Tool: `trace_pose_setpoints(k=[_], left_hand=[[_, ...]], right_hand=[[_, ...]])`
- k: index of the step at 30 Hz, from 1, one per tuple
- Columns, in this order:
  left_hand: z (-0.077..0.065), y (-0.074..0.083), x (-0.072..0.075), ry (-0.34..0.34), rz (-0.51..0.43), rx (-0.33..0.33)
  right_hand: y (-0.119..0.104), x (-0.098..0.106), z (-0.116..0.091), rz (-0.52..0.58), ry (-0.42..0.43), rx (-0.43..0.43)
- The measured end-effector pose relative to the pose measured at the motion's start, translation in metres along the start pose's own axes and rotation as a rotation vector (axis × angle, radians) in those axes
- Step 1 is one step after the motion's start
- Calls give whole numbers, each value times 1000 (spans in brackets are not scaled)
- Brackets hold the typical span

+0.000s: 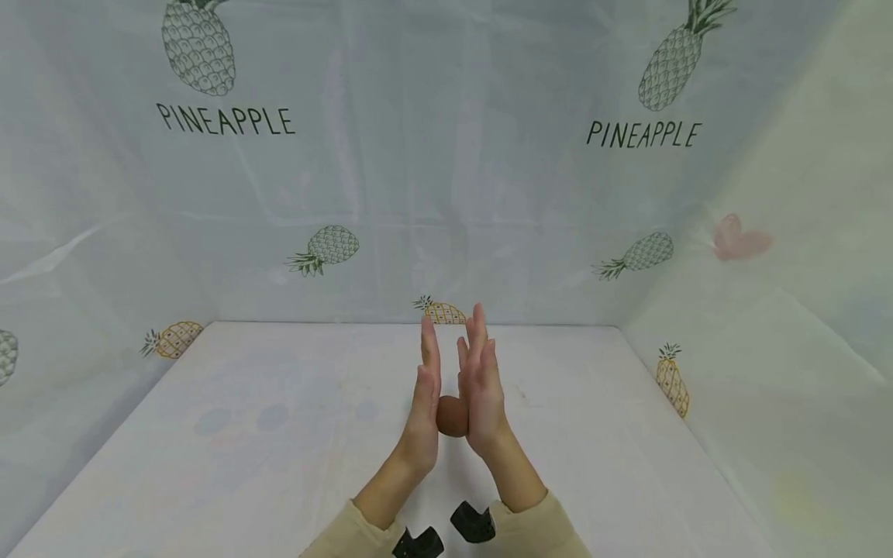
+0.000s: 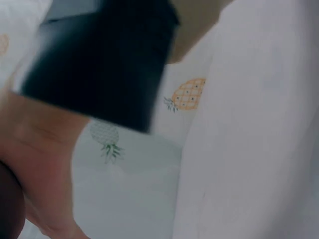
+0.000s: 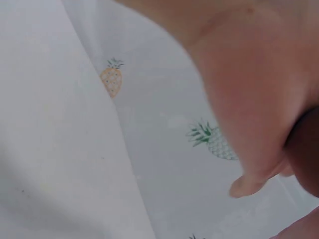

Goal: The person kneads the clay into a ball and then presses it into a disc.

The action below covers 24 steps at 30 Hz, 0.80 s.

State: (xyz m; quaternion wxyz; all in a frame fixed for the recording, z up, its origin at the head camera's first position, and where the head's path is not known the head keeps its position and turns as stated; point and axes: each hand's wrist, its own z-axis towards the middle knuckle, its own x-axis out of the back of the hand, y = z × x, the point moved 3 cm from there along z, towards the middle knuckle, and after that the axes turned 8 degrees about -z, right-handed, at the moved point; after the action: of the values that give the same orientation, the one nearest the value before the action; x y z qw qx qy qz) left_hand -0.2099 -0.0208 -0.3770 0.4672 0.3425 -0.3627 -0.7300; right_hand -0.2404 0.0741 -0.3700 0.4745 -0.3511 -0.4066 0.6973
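A small round brown ball (image 1: 452, 416) sits between two upright palms above the white tabletop (image 1: 279, 465). The left hand (image 1: 423, 407) presses it from the left, fingers straight and pointing up and away. From the other side the right hand (image 1: 484, 395) presses with its palm, its fingers extended and slightly spread. In the left wrist view, part of the dark brown ball (image 2: 9, 204) shows at the left edge against a palm. The right wrist view catches the ball (image 3: 306, 149) at its right edge, also beside a palm. Much of its surface is hidden by the hands.
Pale sheeting (image 1: 446, 170) printed with pineapples rises behind the table and along both sides. Black wrist-worn devices (image 1: 474, 522) sit at both cuffs, close to each other. Light beige sleeves (image 1: 537, 531) cover the forearms.
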Motion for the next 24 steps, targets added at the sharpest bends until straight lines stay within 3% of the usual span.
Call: trace_pose_setpoints(k=[8,14,18,24], left_hand=[[0,13,3,17,9,-84],[6,22,17,75,5,-138],[10,23,27,113,28,-139],[12,14,35,153,91,-99]], right_hand=[[8,-7,-2,-18,-43,-36],[11,-23,-7,-68,-141,-55],[5,-33,-11,-69,-194,-35],[-7,-37,-12,-48,-194,-3]])
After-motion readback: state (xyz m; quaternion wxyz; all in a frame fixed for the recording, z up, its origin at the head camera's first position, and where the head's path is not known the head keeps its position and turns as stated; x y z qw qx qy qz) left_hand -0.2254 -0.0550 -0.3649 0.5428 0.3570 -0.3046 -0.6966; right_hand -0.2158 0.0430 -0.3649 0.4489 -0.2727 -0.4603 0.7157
